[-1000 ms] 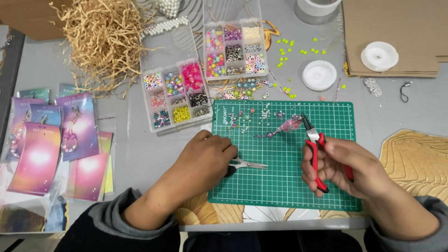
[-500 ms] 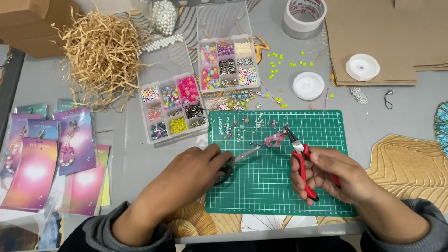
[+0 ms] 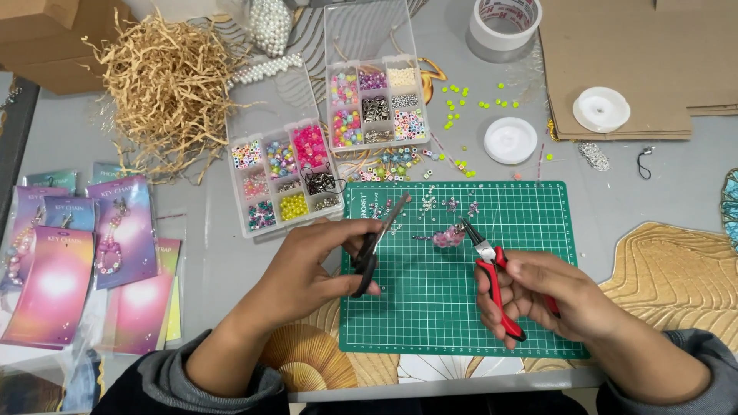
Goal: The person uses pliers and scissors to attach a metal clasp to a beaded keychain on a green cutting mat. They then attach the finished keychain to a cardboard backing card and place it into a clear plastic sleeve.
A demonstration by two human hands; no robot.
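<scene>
My left hand [image 3: 319, 265] grips black-handled scissors [image 3: 378, 242], raised over the left edge of the green cutting mat [image 3: 461, 307], blades pointing up and right. My right hand [image 3: 542, 296] holds red-handled pliers [image 3: 492, 277] whose tip pinches a pink beaded piece [image 3: 448, 237] above the mat. Small loose beads [image 3: 442, 204] lie scattered along the mat's top part.
Two clear bead boxes [image 3: 284, 180] [image 3: 377, 104] stand behind the mat, with straw-like paper shreds [image 3: 165, 84] at the back left. Packaged keychain cards [image 3: 73, 265] lie at the left. A tape roll [image 3: 503, 23], white spools [image 3: 510, 140] [image 3: 601, 108] and cardboard [image 3: 638, 61] sit at the back right.
My left hand has picked the scissors up off the mat and lifted them, blades now pointing up. The pliers with the pink piece have shifted slightly left.
</scene>
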